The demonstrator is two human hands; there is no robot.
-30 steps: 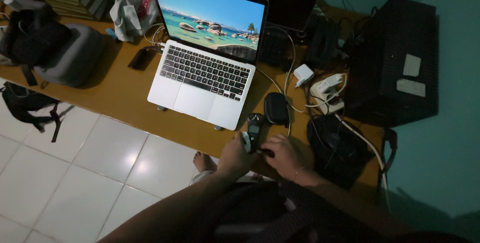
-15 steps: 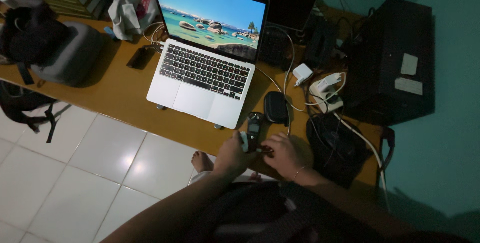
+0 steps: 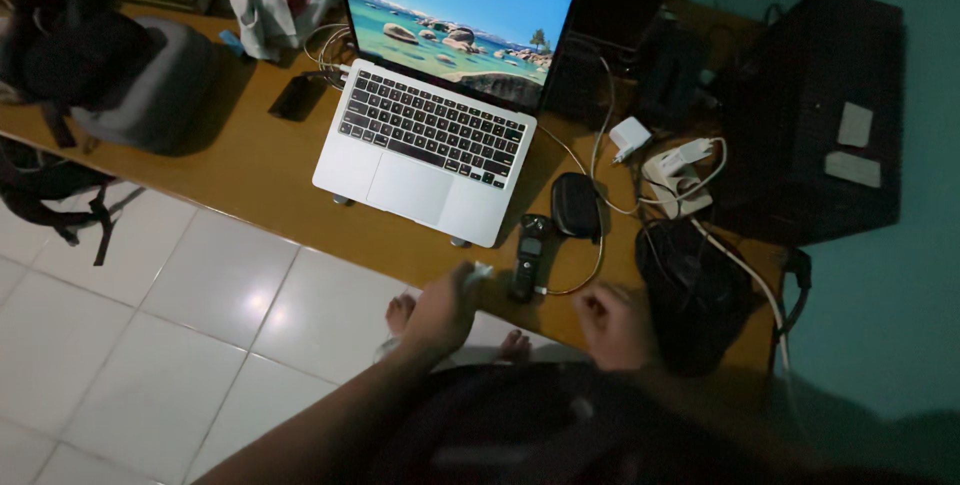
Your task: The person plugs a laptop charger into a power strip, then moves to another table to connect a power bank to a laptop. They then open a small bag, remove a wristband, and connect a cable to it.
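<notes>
With the recorder (image 3: 529,257) lying free, the left hand (image 3: 443,310), just left of it, pinches something small and white (image 3: 477,272) while the right hand (image 3: 612,325), to its right, looks loosely curled, empty.

On the surface (image 3: 250,170) the laptop (image 3: 430,140) lies at centre. The recorder (image 3: 528,257) lies at its 5 o'clock, with the pouch (image 3: 577,206) at the recorder's 1 o'clock and the left hand (image 3: 445,307) at its 8. The power strip (image 3: 680,183) is at the pouch's 3 o'clock.
</notes>
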